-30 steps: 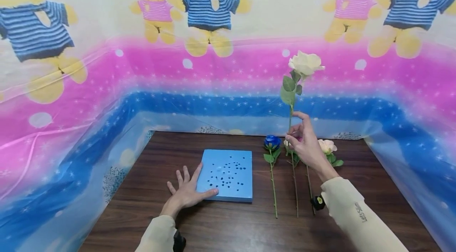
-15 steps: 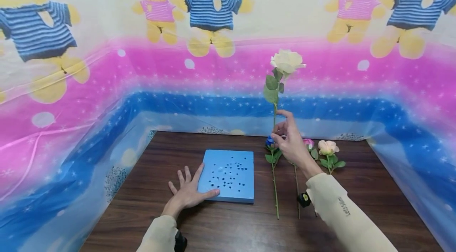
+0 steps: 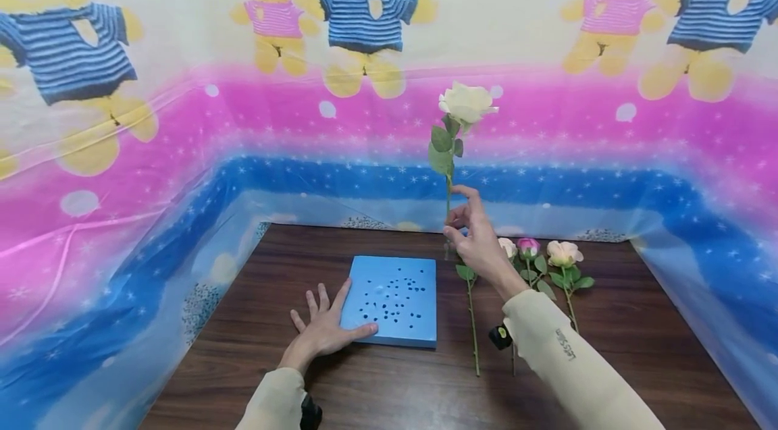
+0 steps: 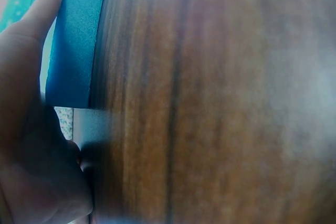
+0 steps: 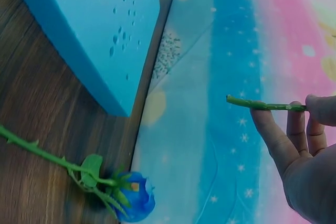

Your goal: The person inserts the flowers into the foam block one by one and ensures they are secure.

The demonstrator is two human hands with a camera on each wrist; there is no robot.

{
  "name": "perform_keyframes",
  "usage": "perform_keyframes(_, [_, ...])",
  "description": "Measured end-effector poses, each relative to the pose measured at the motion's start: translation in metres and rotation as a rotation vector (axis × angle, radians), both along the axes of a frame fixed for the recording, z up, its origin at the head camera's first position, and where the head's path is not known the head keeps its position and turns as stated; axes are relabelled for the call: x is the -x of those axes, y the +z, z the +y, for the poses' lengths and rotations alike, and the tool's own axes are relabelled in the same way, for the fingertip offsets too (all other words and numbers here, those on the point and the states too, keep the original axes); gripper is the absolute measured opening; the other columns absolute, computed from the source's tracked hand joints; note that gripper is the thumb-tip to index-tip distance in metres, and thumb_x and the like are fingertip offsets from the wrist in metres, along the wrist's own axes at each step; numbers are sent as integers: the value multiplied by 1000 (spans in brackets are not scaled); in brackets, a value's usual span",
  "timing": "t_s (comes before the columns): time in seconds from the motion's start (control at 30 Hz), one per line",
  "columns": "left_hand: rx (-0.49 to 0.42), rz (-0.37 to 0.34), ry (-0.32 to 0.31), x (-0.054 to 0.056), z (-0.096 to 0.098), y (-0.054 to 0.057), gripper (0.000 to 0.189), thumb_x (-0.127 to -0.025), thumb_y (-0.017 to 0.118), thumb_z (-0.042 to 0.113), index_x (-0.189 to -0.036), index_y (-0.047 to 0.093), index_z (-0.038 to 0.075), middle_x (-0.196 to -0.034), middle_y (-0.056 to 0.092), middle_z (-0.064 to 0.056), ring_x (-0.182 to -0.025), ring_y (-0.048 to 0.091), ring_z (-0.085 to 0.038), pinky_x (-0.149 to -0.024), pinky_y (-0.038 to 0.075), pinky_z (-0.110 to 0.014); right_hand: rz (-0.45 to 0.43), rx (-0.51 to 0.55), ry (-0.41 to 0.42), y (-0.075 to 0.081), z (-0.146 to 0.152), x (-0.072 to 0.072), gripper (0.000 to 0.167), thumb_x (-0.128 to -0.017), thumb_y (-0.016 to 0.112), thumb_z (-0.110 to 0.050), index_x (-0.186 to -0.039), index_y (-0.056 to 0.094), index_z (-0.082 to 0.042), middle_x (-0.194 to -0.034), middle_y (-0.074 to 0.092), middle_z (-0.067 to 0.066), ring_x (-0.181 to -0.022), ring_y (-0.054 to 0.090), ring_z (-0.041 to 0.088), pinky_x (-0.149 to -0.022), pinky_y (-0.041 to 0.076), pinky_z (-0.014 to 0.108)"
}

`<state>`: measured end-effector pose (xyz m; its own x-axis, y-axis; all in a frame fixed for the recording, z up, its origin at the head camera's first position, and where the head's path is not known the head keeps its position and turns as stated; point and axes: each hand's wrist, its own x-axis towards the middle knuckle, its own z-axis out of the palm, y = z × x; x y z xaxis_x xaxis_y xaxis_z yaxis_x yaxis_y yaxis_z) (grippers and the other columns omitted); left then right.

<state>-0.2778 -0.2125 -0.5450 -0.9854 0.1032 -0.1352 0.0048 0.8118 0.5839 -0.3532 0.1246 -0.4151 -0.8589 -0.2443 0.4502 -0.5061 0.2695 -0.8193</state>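
Note:
My right hand (image 3: pixel 480 248) pinches the stem of a white rose (image 3: pixel 467 106) between thumb and fingers, bloom up, above the table's far side. In the right wrist view the cut lower end of the stem (image 5: pixel 244 101) sticks out past the fingers. A light-blue foam block (image 3: pixel 389 332) with many small holes in its top lies flat on the table. My left hand (image 3: pixel 325 332) rests at the block's left side, fingers spread and thumb along the near corner. The left wrist view shows the block's side (image 4: pixel 76 51) beside that hand.
Right of the block lies a blue rose (image 5: pixel 135 198), its bloom hidden behind my right hand in the head view. Beside it lie a pink rose (image 3: pixel 528 247), a peach rose (image 3: pixel 564 253) and a pale one (image 3: pixel 507 248). Patterned cloth (image 3: pixel 377 173) walls the dark wooden table (image 3: pixel 377 393).
The right hand has carried the white rose leftward, from above the lying roses toward the block, keeping it upright. The left hand has stayed against the block.

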Motion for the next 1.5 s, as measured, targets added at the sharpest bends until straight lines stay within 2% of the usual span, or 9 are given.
perform_keyframes(0.17, [-5,6,-1,1,0,0,122,-88,73,85,-181,13,35,-182,-13,-31,-165,-19,-59,-117,-17,-90,1,-6,9,-1,-10,2,75,-110,63,5,-167,33,-32,-117,64,16,-103,70,32,-80,64,54])
perform_keyframes(0.33, [3,8,-1,1,0,0,122,-88,73,86,-181,13,35,-182,-13,-31,-165,-19,-59,-117,-17,-90,5,-5,24,-4,-19,4,75,-110,63,6,-166,34,-33,-120,64,23,-104,70,38,-78,64,49])
perform_keyframes(0.63, [5,0,4,1,1,0,122,-87,72,86,-181,14,35,-182,-13,-30,-166,-20,-58,-118,-17,-89,-10,0,48,-8,-39,8,74,-111,64,3,-167,33,-32,-118,64,14,-104,70,37,-79,62,62])
perform_keyframes(0.87, [-5,-9,10,2,1,0,122,-87,72,87,-181,13,37,-182,-13,-31,-166,-21,-57,-117,-19,-89,4,-12,67,-11,-57,10,72,-111,64,4,-167,33,-29,-117,63,13,-104,70,29,-81,64,49])
perform_keyframes(1.1, [9,-6,18,0,1,0,122,-87,72,87,-181,13,37,-182,-12,-31,-166,-20,-57,-118,-16,-89,-7,5,109,-14,-72,12,72,-110,63,5,-168,32,-27,-121,63,20,-105,71,37,-84,65,55])
perform_keyframes(1.2, [10,-6,22,0,1,0,123,-87,72,87,-181,13,36,-182,-12,-31,-166,-20,-57,-118,-16,-89,-14,11,116,-16,-77,14,72,-111,64,4,-167,33,-28,-121,64,21,-107,71,39,-84,64,53])
perform_keyframes(1.33, [14,-8,24,0,1,0,123,-86,72,88,-181,13,36,-182,-11,-31,-166,-21,-57,-118,-16,-89,-14,10,115,-19,-83,15,72,-111,64,4,-166,33,-30,-121,64,20,-107,71,38,-83,62,46])
perform_keyframes(1.5, [12,-12,23,0,1,-2,123,-86,71,89,-181,13,36,-182,-11,-32,-166,-21,-57,-118,-16,-89,-15,13,115,-24,-90,15,71,-111,65,3,-165,35,-32,-117,63,13,-106,71,39,-84,62,47])
